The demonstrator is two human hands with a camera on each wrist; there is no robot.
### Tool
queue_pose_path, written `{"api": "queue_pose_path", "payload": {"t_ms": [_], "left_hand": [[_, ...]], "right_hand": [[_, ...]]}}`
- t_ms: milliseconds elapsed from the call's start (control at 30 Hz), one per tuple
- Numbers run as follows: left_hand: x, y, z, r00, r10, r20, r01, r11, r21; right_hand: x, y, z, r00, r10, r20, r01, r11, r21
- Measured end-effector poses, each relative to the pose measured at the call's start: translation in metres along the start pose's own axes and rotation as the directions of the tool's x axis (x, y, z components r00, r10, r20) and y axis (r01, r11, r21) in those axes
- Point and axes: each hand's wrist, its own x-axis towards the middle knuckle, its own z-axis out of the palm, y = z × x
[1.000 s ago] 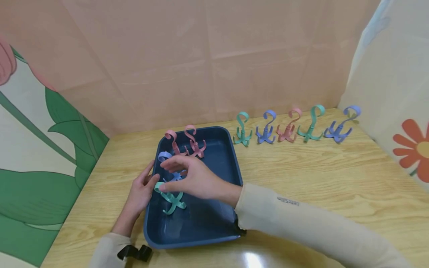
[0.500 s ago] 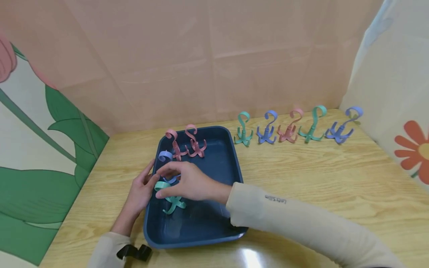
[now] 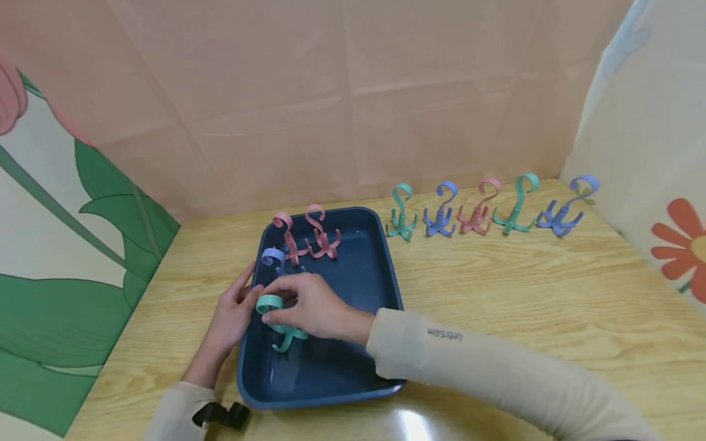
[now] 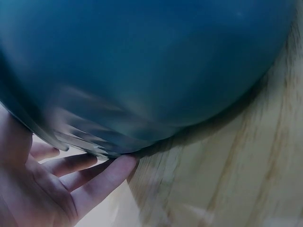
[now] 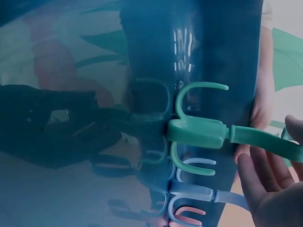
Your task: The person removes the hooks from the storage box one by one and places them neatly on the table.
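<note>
A dark blue tray (image 3: pixel 331 401) stands on the table, with plastic multi-prong hook hangers along its left side. My left hand (image 3: pixel 231 315) grips the tray's left rim, thumb over the edge and fingers against the outer wall (image 4: pixel 156 71). Inside the tray, my right hand (image 3: pixel 314 306) pinches the curved top of a green hook hanger (image 3: pixel 269 302) between thumb and fingers. The right wrist view shows the green hanger's body (image 5: pixel 199 132) and prongs against the tray. Just beyond it is a blue hanger (image 3: pixel 273 257), partly hidden by the right hand.
Two pink hangers (image 3: pixel 324 236) stand at the tray's far left. Beyond the tray's right side, a row of green, blue and pink hangers (image 3: pixel 474 211) lines the table's (image 3: pixel 524 294) back, near the wall (image 3: pixel 353 122). A black strap (image 3: pixel 220 415) is on the left wrist.
My right hand has come down and closed on the green hanger's top, which has shifted and tilted slightly. The left hand has stayed on the tray's rim.
</note>
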Motion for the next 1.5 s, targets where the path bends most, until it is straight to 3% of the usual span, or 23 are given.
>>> {"api": "queue_pose_path", "payload": {"t_ms": [333, 667, 800, 1000, 1367, 1500], "left_hand": [[-0.002, 0.002, -0.001, 1.0, 0.018, 0.0, -0.018, 1.0, -0.007], [-0.001, -0.001, 0.001, 1.0, 0.021, -0.007, -0.021, 1.0, -0.009], [-0.001, -0.001, 0.001, 1.0, 0.027, -0.012, -0.027, 1.0, -0.002], [-0.002, 0.0, 0.002, 1.0, 0.015, -0.014, -0.015, 1.0, -0.004], [-0.001, 0.003, 0.003, 0.999, -0.01, -0.04, 0.011, 1.0, 0.027], [-0.001, 0.003, 0.004, 0.999, -0.008, -0.037, 0.009, 1.0, 0.022]], "right_hand": [[0.001, 0.002, 0.003, 0.999, -0.027, -0.031, 0.027, 1.0, 0.0], [0.001, -0.012, -0.012, 0.995, -0.08, -0.066, 0.08, 0.997, -0.003], [-0.001, -0.02, -0.023, 0.989, -0.112, -0.094, 0.111, 0.994, -0.011], [-0.007, -0.028, -0.044, 0.987, -0.093, -0.131, 0.094, 0.996, 0.001], [-0.022, -0.024, -0.09, 0.97, -0.115, -0.216, 0.107, 0.993, -0.048], [-0.034, -0.02, -0.109, 0.962, -0.091, -0.257, 0.083, 0.996, -0.045]]}}
